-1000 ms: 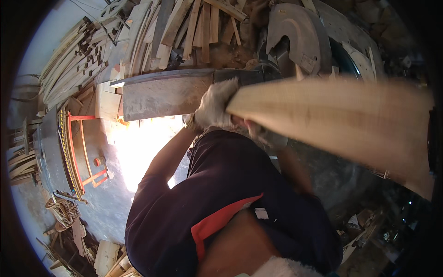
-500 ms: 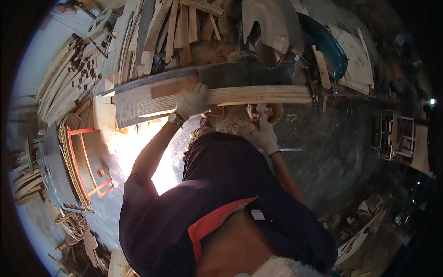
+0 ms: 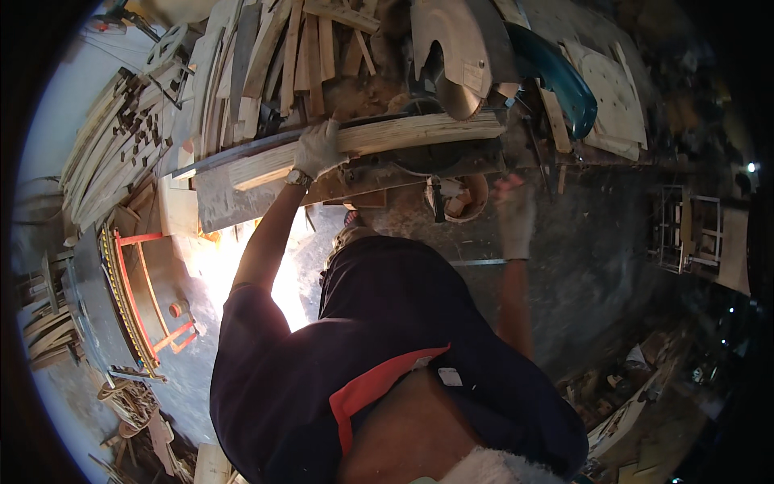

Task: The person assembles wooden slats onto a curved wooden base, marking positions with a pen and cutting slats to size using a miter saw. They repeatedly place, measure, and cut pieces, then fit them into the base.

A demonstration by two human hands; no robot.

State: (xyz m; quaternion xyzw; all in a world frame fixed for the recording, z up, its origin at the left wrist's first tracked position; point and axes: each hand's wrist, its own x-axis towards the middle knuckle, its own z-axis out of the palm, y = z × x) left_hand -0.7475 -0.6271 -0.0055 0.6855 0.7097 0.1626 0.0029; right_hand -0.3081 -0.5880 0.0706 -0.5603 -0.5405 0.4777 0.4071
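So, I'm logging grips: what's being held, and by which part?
The gloved left hand holds the long wooden piece toward its left end; the blurred right hand appears empty.

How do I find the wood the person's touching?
Find the big saw at the top. Just below its blade, long pale wood lies along the bench. Unlike the planks behind, it has the gloved left hand on it.

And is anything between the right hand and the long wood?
Nothing visible stands between the right hand and the long wood. The round tub is left of that hand; the saw blade is at the wood's far edge.
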